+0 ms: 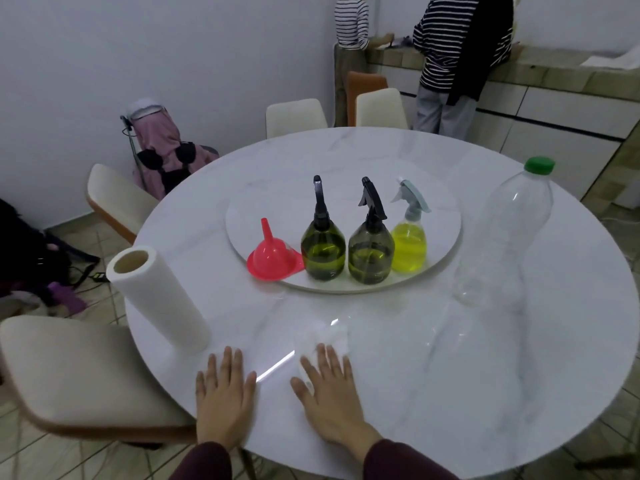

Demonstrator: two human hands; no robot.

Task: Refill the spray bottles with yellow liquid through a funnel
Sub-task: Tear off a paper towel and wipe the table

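Right hand [329,393] hides part of a white tissue [323,336]. Both sleeves are cut off at the bottom edge. Hands slightly blurred.

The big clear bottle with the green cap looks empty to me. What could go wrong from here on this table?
1. The big clear bottle is tall and looks empty, so a bump from a reaching arm could tip it.
2. The right hand wipes with a paper towel; a wider swipe might reach the turntable.
3. The upside-down funnel sits at the turntable's edge; turning it could slide it off.
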